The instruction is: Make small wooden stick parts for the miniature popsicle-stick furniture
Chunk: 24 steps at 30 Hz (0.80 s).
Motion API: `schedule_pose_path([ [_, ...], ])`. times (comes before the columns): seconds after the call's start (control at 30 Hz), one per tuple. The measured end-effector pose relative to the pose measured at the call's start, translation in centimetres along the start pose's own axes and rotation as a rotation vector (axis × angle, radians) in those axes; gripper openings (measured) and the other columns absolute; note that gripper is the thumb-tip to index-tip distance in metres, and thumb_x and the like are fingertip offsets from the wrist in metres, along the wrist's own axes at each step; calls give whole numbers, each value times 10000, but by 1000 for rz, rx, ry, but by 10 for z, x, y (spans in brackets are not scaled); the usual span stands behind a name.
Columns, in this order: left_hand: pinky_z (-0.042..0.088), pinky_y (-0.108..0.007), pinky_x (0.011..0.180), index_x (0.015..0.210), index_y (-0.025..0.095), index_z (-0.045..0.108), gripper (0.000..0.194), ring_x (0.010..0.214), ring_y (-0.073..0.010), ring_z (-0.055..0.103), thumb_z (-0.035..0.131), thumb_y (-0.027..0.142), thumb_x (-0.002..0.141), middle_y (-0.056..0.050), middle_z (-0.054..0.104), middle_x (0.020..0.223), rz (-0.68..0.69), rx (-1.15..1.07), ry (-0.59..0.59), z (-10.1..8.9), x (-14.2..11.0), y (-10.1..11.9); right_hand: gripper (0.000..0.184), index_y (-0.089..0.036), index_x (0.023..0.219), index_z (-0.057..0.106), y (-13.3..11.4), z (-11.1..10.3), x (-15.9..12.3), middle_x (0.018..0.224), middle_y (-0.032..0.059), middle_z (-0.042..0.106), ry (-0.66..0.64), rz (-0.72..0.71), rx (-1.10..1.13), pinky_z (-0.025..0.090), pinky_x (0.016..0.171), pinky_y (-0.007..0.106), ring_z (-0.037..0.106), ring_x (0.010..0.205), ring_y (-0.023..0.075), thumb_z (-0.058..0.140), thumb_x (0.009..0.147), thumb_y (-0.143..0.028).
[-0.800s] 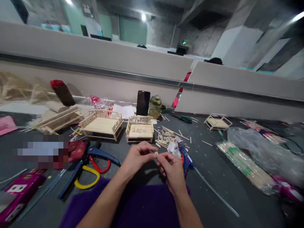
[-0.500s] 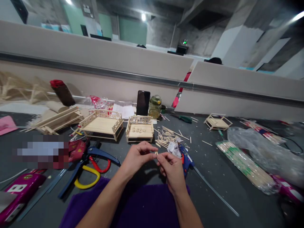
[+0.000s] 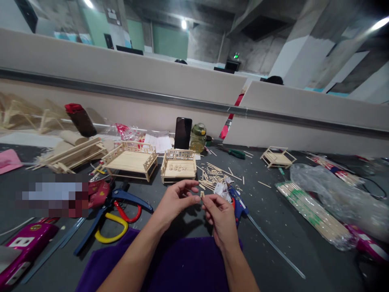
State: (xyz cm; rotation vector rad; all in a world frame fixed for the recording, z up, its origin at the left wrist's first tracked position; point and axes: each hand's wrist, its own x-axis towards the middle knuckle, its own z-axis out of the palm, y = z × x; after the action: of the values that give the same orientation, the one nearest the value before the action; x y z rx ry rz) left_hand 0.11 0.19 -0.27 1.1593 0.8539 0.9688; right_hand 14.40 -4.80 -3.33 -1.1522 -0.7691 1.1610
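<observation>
My left hand [image 3: 174, 200] and my right hand [image 3: 221, 217] meet over the dark table [image 3: 273, 211], just above a purple cloth [image 3: 182, 263]. The right hand pinches a tiny piece of wooden stick [image 3: 202, 194] between thumb and forefinger. The left hand's fingertips are curled next to it, thumb and forefinger almost touching the piece. Behind the hands stand a small wooden model bed [image 3: 178, 165] and a larger one [image 3: 131, 159]. A pile of cut sticks [image 3: 212, 176] lies just beyond my right hand.
A blue glue gun [image 3: 238, 205] lies right of my right hand. Blue cutters with red and yellow handles [image 3: 117, 211] lie to the left. A phone [image 3: 182, 133], a jar [image 3: 198, 137], a third model bed [image 3: 278, 157], bagged sticks [image 3: 313, 213] and a pink box [image 3: 21, 247] surround them.
The right hand has lifted the stick piece slightly and the left hand's fingers have loosened from it. The view has shifted a little.
</observation>
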Motion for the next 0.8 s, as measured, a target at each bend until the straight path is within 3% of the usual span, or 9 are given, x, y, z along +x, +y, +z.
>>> schedule_pose_path([
  [0.17, 432, -250, 680, 811, 140, 692, 246, 680, -118, 569, 813, 263, 635, -10, 657, 736, -41, -9, -30, 4, 0, -3, 302, -158, 790, 708, -1, 2, 0, 593, -24, 602, 17, -11, 36, 258, 340, 109, 417, 428, 28, 788, 690, -432],
  [0.5, 417, -239, 673, 809, 146, 714, 210, 681, -117, 558, 784, 295, 678, -14, 664, 744, -14, -44, -6, 5, -1, -3, 310, -146, 796, 710, -2, 5, 0, 612, -3, 628, -42, -3, -9, 275, 333, 120, 415, 415, 33, 750, 729, -446],
  [0.6, 409, -231, 667, 816, 154, 717, 213, 696, -119, 558, 780, 305, 681, -16, 671, 772, -24, -8, 17, 1, -1, 0, 311, -152, 805, 704, -1, 3, 1, 631, -5, 623, 7, -41, -23, 262, 340, 121, 414, 430, 37, 730, 748, -457],
  [0.8, 379, -236, 597, 813, 146, 716, 225, 610, -114, 517, 735, 348, 717, -12, 645, 705, -36, 169, -84, -7, -2, 4, 300, -164, 825, 676, 1, 0, 3, 655, -15, 598, 50, -55, 22, 236, 354, 137, 394, 441, 44, 748, 732, -439],
])
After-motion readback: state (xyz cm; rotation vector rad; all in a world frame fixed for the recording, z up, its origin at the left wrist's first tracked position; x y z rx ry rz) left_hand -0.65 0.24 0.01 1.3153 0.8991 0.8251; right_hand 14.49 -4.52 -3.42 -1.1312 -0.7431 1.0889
